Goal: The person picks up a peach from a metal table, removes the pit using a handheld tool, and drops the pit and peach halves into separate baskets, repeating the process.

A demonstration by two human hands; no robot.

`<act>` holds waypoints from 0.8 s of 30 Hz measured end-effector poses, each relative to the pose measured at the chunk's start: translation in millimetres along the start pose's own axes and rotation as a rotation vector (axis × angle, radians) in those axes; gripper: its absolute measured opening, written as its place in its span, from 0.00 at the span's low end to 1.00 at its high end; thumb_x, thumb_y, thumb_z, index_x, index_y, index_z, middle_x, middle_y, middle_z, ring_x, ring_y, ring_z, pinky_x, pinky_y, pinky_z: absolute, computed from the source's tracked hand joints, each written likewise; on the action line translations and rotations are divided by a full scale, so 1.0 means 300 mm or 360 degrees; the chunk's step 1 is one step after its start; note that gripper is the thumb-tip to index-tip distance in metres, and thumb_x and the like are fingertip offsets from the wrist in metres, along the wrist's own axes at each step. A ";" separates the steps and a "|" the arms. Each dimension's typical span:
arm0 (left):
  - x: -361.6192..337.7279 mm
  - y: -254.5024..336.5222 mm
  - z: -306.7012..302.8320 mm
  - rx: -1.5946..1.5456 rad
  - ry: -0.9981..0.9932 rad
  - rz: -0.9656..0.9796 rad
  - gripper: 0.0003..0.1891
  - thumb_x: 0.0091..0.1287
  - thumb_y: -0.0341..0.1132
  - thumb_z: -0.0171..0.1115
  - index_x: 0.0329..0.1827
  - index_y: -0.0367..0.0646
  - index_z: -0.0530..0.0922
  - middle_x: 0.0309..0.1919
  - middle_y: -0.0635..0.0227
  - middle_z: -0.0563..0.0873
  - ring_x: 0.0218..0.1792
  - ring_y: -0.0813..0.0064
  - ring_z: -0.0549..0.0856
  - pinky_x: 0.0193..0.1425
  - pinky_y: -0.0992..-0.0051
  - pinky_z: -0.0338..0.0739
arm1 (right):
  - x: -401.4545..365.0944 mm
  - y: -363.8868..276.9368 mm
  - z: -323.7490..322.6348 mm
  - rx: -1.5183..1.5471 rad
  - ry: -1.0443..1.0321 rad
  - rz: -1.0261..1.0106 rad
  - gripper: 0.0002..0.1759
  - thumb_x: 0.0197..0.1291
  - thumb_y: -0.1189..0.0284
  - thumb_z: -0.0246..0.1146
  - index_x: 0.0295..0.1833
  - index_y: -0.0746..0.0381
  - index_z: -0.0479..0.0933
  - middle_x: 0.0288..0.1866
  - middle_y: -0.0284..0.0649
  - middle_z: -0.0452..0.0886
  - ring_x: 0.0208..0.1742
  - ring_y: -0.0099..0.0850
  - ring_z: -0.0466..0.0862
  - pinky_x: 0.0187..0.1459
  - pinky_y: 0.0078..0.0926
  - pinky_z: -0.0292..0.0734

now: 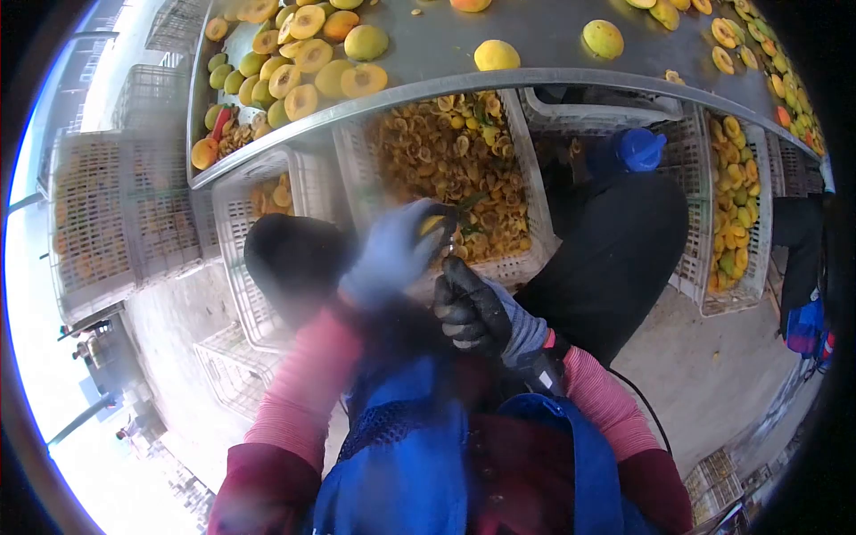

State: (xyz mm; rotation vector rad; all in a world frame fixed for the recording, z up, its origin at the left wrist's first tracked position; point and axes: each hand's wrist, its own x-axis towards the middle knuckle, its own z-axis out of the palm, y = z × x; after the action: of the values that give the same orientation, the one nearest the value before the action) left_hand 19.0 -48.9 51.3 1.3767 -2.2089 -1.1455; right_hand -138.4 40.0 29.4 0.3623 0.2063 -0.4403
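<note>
My left hand (pixel 392 254), in a pale glove with dark fingertips, is blurred by motion over a crate of fruit scraps. Its fingers are curled round a yellow fruit piece (pixel 432 225). Just below and to the right is my right hand (pixel 473 308), closed in a black and grey glove. A small metal tip (pixel 452 247) shows above its fingers; the rest of that tool is hidden. The tip is close to the fruit piece, and whether they touch cannot be made out. Both hands are above my lap, between my knees.
A metal table (pixel 544 40) with whole and halved yellow fruit spans the top. Below it stand a scrap crate (pixel 535 192), a crate of yellow fruit (pixel 760 178) and a blue container (pixel 640 150). Stacked crates (pixel 125 201) are at left. A person's dark-clothed leg (pixel 796 241) is at far right.
</note>
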 end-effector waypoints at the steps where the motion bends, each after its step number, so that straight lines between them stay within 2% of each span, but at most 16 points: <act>1: -0.007 -0.007 0.006 -0.0044 0.0001 -0.0012 0.13 0.63 0.32 0.52 0.47 0.36 0.77 0.36 0.55 0.83 0.41 0.60 0.83 0.47 0.70 0.75 | 0.000 0.000 -0.001 0.0066 -0.0048 0.0037 0.21 0.66 0.45 0.47 0.33 0.49 0.72 0.14 0.22 0.53 0.12 0.15 0.55 0.13 0.15 0.51; 3: -0.011 0.020 -0.004 -0.0130 0.0011 -0.0040 0.13 0.64 0.33 0.51 0.47 0.35 0.77 0.34 0.56 0.82 0.39 0.64 0.83 0.46 0.72 0.75 | 0.003 -0.001 0.009 0.0193 -0.0144 0.0117 0.22 0.66 0.45 0.46 0.31 0.49 0.71 0.14 0.21 0.54 0.12 0.15 0.55 0.13 0.16 0.51; 6: -0.029 0.018 0.018 -0.0204 0.0160 -0.0043 0.13 0.66 0.34 0.51 0.47 0.34 0.77 0.34 0.59 0.82 0.38 0.69 0.83 0.46 0.73 0.74 | 0.002 0.008 0.040 0.0252 -0.0111 0.0087 0.22 0.66 0.45 0.46 0.31 0.50 0.70 0.14 0.22 0.55 0.12 0.16 0.54 0.12 0.15 0.51; 9: -0.033 0.024 0.032 -0.0544 0.0193 -0.0179 0.13 0.67 0.34 0.51 0.47 0.33 0.76 0.35 0.60 0.82 0.39 0.72 0.82 0.47 0.74 0.74 | -0.004 0.007 0.050 0.0361 -0.0361 0.0118 0.22 0.66 0.45 0.47 0.33 0.51 0.70 0.14 0.23 0.55 0.11 0.16 0.54 0.11 0.15 0.50; 12: -0.083 -0.080 0.114 -0.0718 0.0348 -0.0246 0.13 0.67 0.33 0.51 0.47 0.32 0.76 0.38 0.61 0.82 0.40 0.72 0.81 0.48 0.75 0.73 | -0.029 0.013 0.134 -0.0409 0.0343 -0.0232 0.22 0.66 0.46 0.47 0.32 0.52 0.69 0.14 0.23 0.55 0.10 0.15 0.53 0.11 0.13 0.49; 15: -0.063 0.031 0.081 -0.0748 0.0422 -0.0287 0.13 0.66 0.31 0.51 0.48 0.31 0.75 0.39 0.61 0.82 0.41 0.71 0.81 0.49 0.75 0.73 | -0.024 0.019 0.131 -0.0445 0.0436 -0.0245 0.22 0.64 0.45 0.49 0.32 0.52 0.69 0.14 0.23 0.54 0.10 0.15 0.54 0.11 0.13 0.50; 16: -0.059 0.037 0.086 -0.0867 0.0463 -0.0335 0.14 0.64 0.30 0.52 0.48 0.30 0.75 0.40 0.58 0.82 0.41 0.67 0.82 0.49 0.74 0.74 | -0.024 0.021 0.123 -0.0387 0.0383 -0.0206 0.22 0.64 0.45 0.49 0.32 0.52 0.69 0.14 0.23 0.54 0.10 0.15 0.54 0.11 0.13 0.50; 20: -0.032 0.055 0.059 -0.0224 0.0496 0.0149 0.15 0.61 0.31 0.54 0.49 0.33 0.76 0.40 0.53 0.83 0.42 0.60 0.83 0.49 0.72 0.74 | -0.026 0.003 0.077 -0.0102 0.0105 -0.0035 0.23 0.64 0.45 0.48 0.34 0.53 0.70 0.15 0.24 0.55 0.11 0.16 0.54 0.11 0.13 0.51; 23: -0.020 0.038 0.050 -0.0052 0.0326 0.0204 0.15 0.60 0.32 0.54 0.49 0.34 0.76 0.40 0.51 0.83 0.42 0.57 0.83 0.48 0.72 0.74 | -0.021 0.012 0.029 0.0216 -0.0190 0.0069 0.25 0.66 0.45 0.46 0.35 0.56 0.71 0.16 0.25 0.57 0.11 0.16 0.56 0.11 0.13 0.51; 24: -0.018 0.016 0.066 -0.0152 0.0318 0.0220 0.15 0.64 0.33 0.52 0.49 0.33 0.75 0.39 0.55 0.83 0.41 0.62 0.83 0.48 0.72 0.74 | -0.011 0.008 0.021 0.0317 -0.0308 0.0099 0.25 0.66 0.45 0.45 0.36 0.57 0.71 0.16 0.26 0.57 0.12 0.16 0.56 0.11 0.13 0.51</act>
State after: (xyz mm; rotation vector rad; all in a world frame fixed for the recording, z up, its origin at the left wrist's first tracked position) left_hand 6.7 -33.9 43.1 1.2222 -2.0468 -1.0048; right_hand -139.6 40.8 36.6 0.5169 -0.0376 -0.4330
